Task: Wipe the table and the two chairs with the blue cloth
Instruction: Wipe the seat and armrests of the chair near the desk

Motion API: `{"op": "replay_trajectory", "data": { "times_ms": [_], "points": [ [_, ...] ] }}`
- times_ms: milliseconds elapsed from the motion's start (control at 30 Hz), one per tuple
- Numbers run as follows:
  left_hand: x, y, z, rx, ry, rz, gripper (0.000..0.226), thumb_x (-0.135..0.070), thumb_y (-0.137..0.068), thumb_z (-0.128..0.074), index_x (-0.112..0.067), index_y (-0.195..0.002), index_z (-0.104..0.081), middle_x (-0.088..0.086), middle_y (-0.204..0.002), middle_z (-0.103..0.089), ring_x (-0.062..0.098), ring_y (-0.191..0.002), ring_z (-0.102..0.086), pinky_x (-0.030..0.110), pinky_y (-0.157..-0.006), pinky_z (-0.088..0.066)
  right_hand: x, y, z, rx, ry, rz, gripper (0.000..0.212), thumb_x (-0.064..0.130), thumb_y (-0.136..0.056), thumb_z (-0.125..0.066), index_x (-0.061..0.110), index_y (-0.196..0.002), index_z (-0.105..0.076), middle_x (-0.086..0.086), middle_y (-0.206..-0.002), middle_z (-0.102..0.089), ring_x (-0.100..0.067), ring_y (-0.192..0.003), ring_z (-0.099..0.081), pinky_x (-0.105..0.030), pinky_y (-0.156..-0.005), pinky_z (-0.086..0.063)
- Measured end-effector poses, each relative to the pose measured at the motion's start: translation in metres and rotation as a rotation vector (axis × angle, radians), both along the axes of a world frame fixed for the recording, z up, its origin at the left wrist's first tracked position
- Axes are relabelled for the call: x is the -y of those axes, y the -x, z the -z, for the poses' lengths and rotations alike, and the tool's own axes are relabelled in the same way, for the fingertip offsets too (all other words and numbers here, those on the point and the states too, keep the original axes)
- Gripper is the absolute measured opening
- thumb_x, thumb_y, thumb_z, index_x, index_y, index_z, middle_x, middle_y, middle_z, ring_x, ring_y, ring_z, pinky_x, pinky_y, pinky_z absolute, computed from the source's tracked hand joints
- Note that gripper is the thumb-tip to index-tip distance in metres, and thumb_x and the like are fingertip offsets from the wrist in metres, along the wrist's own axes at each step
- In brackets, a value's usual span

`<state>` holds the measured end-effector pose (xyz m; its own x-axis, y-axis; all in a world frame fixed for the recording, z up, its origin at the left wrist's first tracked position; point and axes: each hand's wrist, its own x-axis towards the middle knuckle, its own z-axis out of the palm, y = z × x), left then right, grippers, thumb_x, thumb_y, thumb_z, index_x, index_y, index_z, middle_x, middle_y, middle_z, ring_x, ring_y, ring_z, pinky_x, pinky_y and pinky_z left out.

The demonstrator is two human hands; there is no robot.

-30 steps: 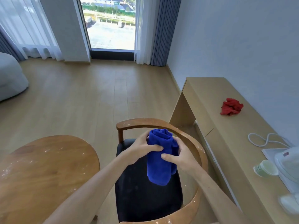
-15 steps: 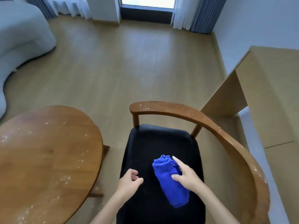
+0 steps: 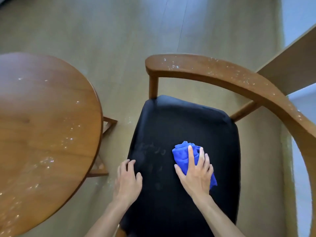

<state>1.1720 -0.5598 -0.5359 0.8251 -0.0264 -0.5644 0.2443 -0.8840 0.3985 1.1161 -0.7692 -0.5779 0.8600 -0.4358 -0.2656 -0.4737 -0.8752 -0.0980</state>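
While the right hand (image 3: 196,170) presses flat-fingered on the folded blue cloth (image 3: 182,155) at the black seat's (image 3: 184,124) 4 o'clock, the left hand (image 3: 128,178) rests open at 8 o'clock, so seat-wiping seems underway, next sweeping toward faint smudges (image 3: 150,149) at 9 o'clock.

Furnished living space, likely a home: pale wood-plank floor (image 3: 119,28), round wooden table (image 3: 42,117) at left, curved-arm wooden chair (image 3: 213,72) with black cushioned seat at right.
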Motion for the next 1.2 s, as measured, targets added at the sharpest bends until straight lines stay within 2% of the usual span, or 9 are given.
{"op": "replay_trajectory", "data": {
  "times_ms": [100,233,367,533,733,900,1000,1100,1200],
  "points": [
    [-0.003,-0.007,0.01,-0.032,0.058,-0.071,0.048,-0.024,-0.099,-0.039,-0.021,-0.145,-0.029,-0.005,-0.153,-0.022,0.013,-0.14,-0.021,0.034,-0.113,-0.025,-0.006,0.001,0.011,0.064,0.057,0.009,0.068,0.058,-0.086,-0.045,0.016,-0.141,-0.046,-0.021,-0.129,-0.05,-0.04,-0.104,-0.05,-0.049,-0.073,-0.045],
    [-0.004,-0.012,0.021,-0.056,0.179,-0.224,0.041,-0.022,-0.1,-0.035,-0.024,-0.141,-0.036,-0.009,-0.147,-0.032,0.01,-0.13,-0.036,0.023,-0.099,-0.03,-0.027,0.004,0.02,0.198,0.039,0.096,0.057,0.043,-0.087,-0.051,0.013,-0.135,-0.052,-0.022,-0.121,-0.053,-0.038,-0.092,-0.051,-0.046,-0.069,-0.046],
    [-0.009,-0.022,0.025,-0.005,0.221,-0.298,0.034,-0.016,-0.099,-0.033,-0.022,-0.125,-0.054,-0.007,-0.131,-0.049,0.003,-0.104,-0.043,0.02,-0.088,-0.029,-0.075,0.033,0.022,0.339,-0.057,-0.49,0.058,0.03,-0.076,-0.064,0.019,-0.132,-0.052,-0.019,-0.115,-0.056,-0.035,-0.083,-0.056,-0.041,-0.066,-0.047],
    [-0.027,-0.03,0.034,0.004,0.268,-0.429,0.03,-0.019,-0.1,-0.034,-0.024,-0.114,-0.06,-0.003,-0.116,-0.064,0.017,-0.108,-0.056,0.035,-0.093,-0.043,-0.058,-0.032,0.018,0.419,-0.133,-1.003,0.049,0.011,-0.079,-0.05,0.025,-0.126,-0.055,-0.014,-0.103,-0.06,-0.029,-0.069,-0.049,-0.037,-0.06,-0.04],
    [-0.029,-0.029,0.032,-0.05,0.345,-0.482,0.026,-0.031,-0.101,-0.029,-0.04,-0.103,-0.054,-0.02,-0.101,-0.061,0.008,-0.099,-0.057,0.032,-0.086,-0.045,-0.054,-0.178,0.03,0.43,0.173,-0.287,0.052,0.03,-0.076,-0.061,0.022,-0.127,-0.058,-0.014,-0.098,-0.06,-0.026,-0.064,-0.046,-0.034,-0.056,-0.037],
    [-0.03,-0.052,0.031,-0.148,0.457,-0.818,0.028,-0.028,-0.102,-0.027,-0.025,-0.108,-0.055,0.006,-0.111,-0.067,0.02,-0.095,-0.062,0.045,-0.091,-0.045,-0.107,-0.055,0.02,0.385,-0.12,-0.542,0.052,0.014,-0.072,-0.06,0.018,-0.125,-0.059,-0.017,-0.098,-0.06,-0.026,-0.063,-0.041,-0.036,-0.057,-0.034],
    [-0.018,-0.062,0.015,-0.115,0.316,-0.565,0.031,-0.028,-0.101,-0.028,-0.026,-0.117,-0.055,-0.003,-0.124,-0.058,0.016,-0.11,-0.053,0.034,-0.096,-0.038,-0.126,0.053,0.014,0.279,-0.246,-0.894,0.033,0.017,-0.078,-0.058,0.029,-0.108,-0.059,-0.009,-0.09,-0.06,-0.022,-0.06,-0.038,-0.032,-0.055,-0.038],
    [-0.001,-0.063,0.009,0.036,0.202,-0.162,0.036,-0.018,-0.099,-0.036,-0.02,-0.133,-0.048,-0.006,-0.138,-0.042,0.011,-0.127,-0.037,0.025,-0.104,-0.027,-0.095,0.049,0.015,0.281,-0.226,-1.116,0.028,0.016,-0.086,-0.046,0.036,-0.105,-0.052,-0.001,-0.084,-0.052,-0.02,-0.057,-0.035,-0.03,-0.053,-0.04],
    [0.02,-0.064,0.013,0.153,0.121,0.124,0.049,-0.014,-0.095,-0.043,-0.021,-0.143,-0.036,-0.006,-0.156,-0.019,0.012,-0.144,-0.014,0.025,-0.112,-0.02,-0.015,-0.059,0.017,0.443,-0.084,-0.824,0.049,0.008,-0.076,-0.054,0.026,-0.122,-0.056,-0.009,-0.094,-0.06,-0.026,-0.062,-0.045,-0.034,-0.056,-0.04]
  ]
}}
